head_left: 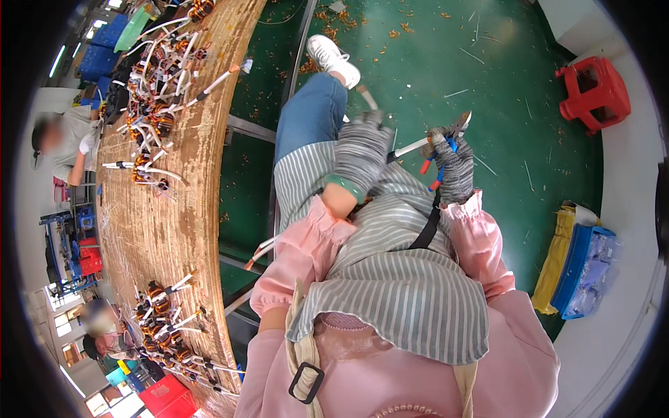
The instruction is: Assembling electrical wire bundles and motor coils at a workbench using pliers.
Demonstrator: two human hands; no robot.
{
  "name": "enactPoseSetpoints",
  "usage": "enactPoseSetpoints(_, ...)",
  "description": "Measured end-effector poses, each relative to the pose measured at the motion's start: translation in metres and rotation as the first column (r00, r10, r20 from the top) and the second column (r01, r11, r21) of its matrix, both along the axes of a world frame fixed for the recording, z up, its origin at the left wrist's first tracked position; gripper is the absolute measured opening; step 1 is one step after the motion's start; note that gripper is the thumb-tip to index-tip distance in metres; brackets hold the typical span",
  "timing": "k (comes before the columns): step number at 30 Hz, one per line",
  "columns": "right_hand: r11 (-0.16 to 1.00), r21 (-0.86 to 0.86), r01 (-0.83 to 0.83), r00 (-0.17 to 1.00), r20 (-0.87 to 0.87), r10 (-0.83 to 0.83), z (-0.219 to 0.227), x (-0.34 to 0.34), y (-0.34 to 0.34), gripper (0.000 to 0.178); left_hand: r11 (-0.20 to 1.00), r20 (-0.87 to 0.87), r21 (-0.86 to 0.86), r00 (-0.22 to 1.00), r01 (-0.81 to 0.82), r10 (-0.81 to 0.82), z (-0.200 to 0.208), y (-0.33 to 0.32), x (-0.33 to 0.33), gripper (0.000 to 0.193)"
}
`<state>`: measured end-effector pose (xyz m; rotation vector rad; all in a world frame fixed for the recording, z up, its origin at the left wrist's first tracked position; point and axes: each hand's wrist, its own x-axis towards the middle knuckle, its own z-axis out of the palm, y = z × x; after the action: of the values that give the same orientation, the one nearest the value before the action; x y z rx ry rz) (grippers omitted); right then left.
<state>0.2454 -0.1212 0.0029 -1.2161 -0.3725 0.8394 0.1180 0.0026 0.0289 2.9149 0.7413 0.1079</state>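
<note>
Both my hands wear grey striped knit gloves and are over my lap, above a striped apron. My left hand (362,150) is curled, back upward, around a white cable (410,148) with a black section beside the glove. The cable runs right, up to my other glove. Another pale cable end (367,97) sticks out beyond the left fingers, slightly blurred. Whatever else lies under the left palm is hidden. My right hand (453,164) is wrapped around cutting pliers (461,124) with blue and red handles. Their metal jaws point away from me, up and right.
On my left runs a worn wooden table (202,230) with wire-wound coils and white cables (164,320) in heaps. A red stool (594,94) and a blue bin (578,268) stand at right. Scraps litter the green floor (418,63). Two people sit beyond the table.
</note>
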Motion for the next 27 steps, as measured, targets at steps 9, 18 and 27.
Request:
enactPoseSetpoints(9,0.989,-0.151,0.006,0.999,-0.051,-0.014,-0.024,-0.003,0.014,0.020,0.957,0.250,-0.158,0.948,0.242,-0.198,-0.021,0.003,0.002,0.032)
enactPoseSetpoints(18,0.994,0.083,-0.070,0.840,-0.532,0.104,-0.044,0.015,0.040,0.032,0.820,0.253,-0.556,0.967,0.136,0.011,-0.049,0.030,-0.006,0.031)
enactPoseSetpoints(27,0.838,-0.334,-0.432,0.889,-0.315,0.332,-0.048,0.009,0.026,0.042,0.632,0.385,-0.771,0.847,0.079,0.365,-0.054,0.043,-0.017,0.026)
